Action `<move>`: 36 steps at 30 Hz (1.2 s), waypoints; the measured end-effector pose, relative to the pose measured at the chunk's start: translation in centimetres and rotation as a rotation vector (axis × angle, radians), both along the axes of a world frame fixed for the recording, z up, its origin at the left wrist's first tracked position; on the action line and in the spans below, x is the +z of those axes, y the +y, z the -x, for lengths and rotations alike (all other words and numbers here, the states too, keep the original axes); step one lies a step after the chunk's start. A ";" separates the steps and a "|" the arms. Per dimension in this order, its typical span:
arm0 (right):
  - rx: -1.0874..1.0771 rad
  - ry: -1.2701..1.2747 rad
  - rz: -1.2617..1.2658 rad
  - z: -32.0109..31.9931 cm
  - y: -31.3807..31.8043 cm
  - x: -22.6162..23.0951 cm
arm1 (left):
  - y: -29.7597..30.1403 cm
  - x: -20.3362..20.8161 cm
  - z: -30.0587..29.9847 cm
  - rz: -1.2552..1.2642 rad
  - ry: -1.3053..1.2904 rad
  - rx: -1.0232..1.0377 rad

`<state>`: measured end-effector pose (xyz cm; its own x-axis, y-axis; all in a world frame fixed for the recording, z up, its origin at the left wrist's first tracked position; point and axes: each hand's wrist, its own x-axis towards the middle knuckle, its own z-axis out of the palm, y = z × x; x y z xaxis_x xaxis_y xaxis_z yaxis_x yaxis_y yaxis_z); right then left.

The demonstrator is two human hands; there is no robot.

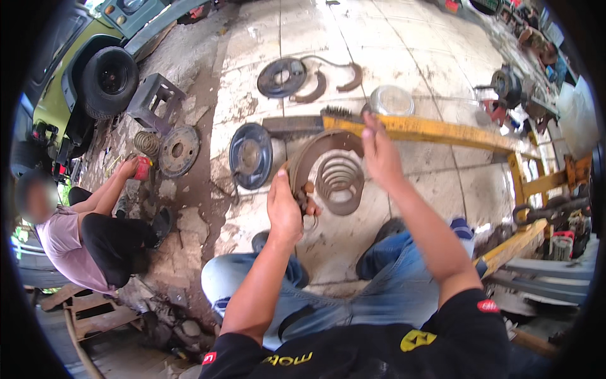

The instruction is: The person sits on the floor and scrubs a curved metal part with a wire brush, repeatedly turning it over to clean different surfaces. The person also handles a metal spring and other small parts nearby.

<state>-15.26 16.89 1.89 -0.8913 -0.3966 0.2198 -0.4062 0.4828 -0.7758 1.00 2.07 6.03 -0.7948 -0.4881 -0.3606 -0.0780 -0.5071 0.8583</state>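
My left hand is closed around one end of a rusty brown brake shoe, which is raised and curves up toward my right hand. Fingertips show on the shoe's inner side. My right hand, slightly blurred, is closed at the shoe's far end. Dark bristles of a wire brush point up beside its fingers; the grip covers the handle. Beyond and below the shoe stands a coil spring. A black round brake backing plate lies left of the shoe.
Farther off lie another backing plate, two loose brake shoes and a round silvery lid. A yellow beam crosses the tiles to a yellow frame at right. At left, a person squats holding a red container, near a grey stool.
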 end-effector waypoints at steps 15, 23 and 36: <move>0.288 0.360 0.006 -3.5 -1.7 1.4 | -0.2 -1.3 0.3 0.048 0.034 -0.031; 0.160 0.128 0.034 -1.1 -1.2 0.0 | 0.4 -0.1 -0.7 0.125 0.046 -0.141; 0.198 0.363 0.032 -2.1 -1.5 2.0 | 0.0 -0.3 -0.3 0.011 -0.028 -0.030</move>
<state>-13.13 15.41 3.87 -0.6605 -0.5405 0.5211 -0.7390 0.3457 -0.5782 1.27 2.09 5.72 -0.7988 -0.4682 -0.3777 -0.1170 -0.4950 0.8610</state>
